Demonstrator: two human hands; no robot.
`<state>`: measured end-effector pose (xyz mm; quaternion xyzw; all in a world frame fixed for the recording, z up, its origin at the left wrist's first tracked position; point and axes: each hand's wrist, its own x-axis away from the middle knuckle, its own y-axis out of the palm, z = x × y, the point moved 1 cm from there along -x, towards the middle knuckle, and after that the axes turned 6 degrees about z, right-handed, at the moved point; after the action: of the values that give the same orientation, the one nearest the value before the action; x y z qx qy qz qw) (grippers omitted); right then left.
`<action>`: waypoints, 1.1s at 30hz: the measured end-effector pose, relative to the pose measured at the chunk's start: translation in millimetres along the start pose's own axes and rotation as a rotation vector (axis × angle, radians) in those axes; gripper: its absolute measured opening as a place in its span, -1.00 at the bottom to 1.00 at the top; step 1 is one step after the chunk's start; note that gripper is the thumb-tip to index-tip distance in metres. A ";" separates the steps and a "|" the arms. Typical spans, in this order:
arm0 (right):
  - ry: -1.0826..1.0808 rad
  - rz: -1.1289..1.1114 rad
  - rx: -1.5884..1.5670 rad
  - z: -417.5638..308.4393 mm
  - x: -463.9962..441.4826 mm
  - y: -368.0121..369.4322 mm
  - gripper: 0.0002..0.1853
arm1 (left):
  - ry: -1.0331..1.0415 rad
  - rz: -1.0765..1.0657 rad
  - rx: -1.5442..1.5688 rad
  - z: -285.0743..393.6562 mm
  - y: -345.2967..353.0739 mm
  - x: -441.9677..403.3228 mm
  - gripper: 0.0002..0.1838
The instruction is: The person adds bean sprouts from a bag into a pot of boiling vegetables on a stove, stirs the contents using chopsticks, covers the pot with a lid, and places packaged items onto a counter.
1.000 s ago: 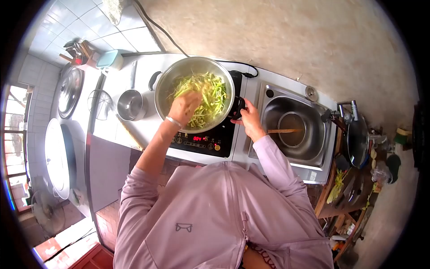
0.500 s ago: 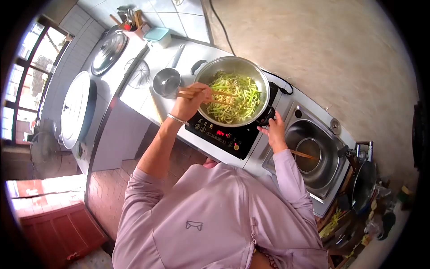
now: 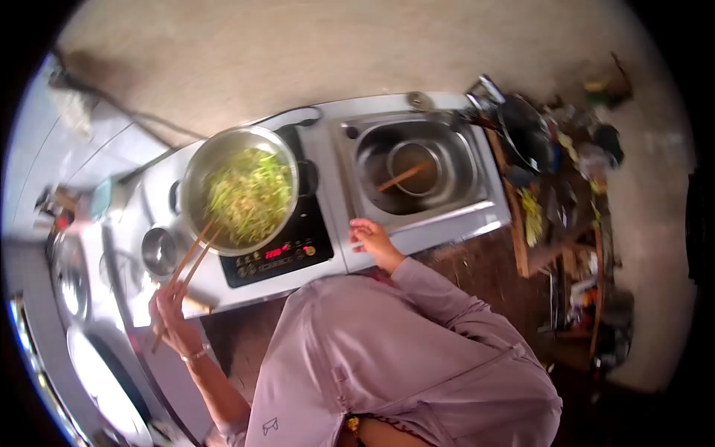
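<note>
My left hand [image 3: 173, 313] is wrapped round a pair of wooden chopsticks [image 3: 195, 257], whose tips reach the near-left rim of a steel pot [image 3: 195, 182]. Shredded green vegetables [image 3: 249, 195], mixed with paler bits, lie inside the pot. The pot sits on a black induction cooker [image 3: 319, 231] with a lit red display. My right hand [image 3: 372, 240] is off the pot, fingers loosely bent and apart, holding nothing. It hovers by the counter between the cooker and the sink.
A steel sink [image 3: 439, 214] on the right holds a round vessel with a wooden stick across it. Left of the pot stand a small saucepan [image 3: 159, 252] and a lidded container [image 3: 104, 200]. Beyond the sink, a dark pan [image 3: 521, 130] hangs near a cluttered wooden rack [image 3: 521, 253].
My right hand has let go of the pot's handle. My left hand has drawn back toward me with the chopsticks, away from the middle of the food. The view has turned toward the sink.
</note>
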<state>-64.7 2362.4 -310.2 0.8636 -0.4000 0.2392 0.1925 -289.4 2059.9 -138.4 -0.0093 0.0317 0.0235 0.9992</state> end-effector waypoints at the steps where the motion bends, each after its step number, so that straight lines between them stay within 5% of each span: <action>1: 0.044 0.056 -0.048 12.2 10.4 -2.2 -0.75 | 0.048 -0.041 -0.025 -8.4 -3.1 -1.5 -0.71; 2: 0.092 0.093 -0.019 16.5 20.0 0.2 -0.76 | 0.111 -0.112 -0.180 -15.3 -4.4 -3.2 -0.70; 3: 0.145 0.141 -0.004 18.5 29.6 0.0 -0.76 | -0.067 -0.076 0.022 -23.8 -0.1 -2.0 -0.69; 9: 0.059 0.332 -0.225 28.2 67.9 -31.0 -0.78 | 0.066 -0.371 0.120 -23.5 29.6 -20.6 -0.61; 17: -0.021 0.568 -0.384 18.8 95.3 -148.6 -0.78 | 0.186 -0.401 0.003 -4.0 109.4 28.3 -0.59; 19: -0.021 0.533 -0.374 13.2 95.7 -178.7 -0.77 | 0.204 -0.370 -0.214 2.6 136.7 63.5 -0.66; 24: 0.019 0.294 -0.272 8.8 76.3 -232.4 -0.76 | 0.149 -0.571 -0.041 15.2 192.1 156.2 -0.75; 29: 0.114 0.081 -0.024 -25.8 73.0 -255.9 -0.76 | 0.351 -0.642 -0.172 30.6 205.7 226.7 -0.89; 33: 0.073 0.061 -0.051 -49.4 69.1 -275.5 -0.76 | 0.258 -0.604 -0.229 35.9 202.3 249.9 -0.90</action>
<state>177.2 2513.9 -269.9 0.8366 -0.4247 0.2658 0.2216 -47.6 2274.2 -122.1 -0.1334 0.1506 -0.2712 0.9413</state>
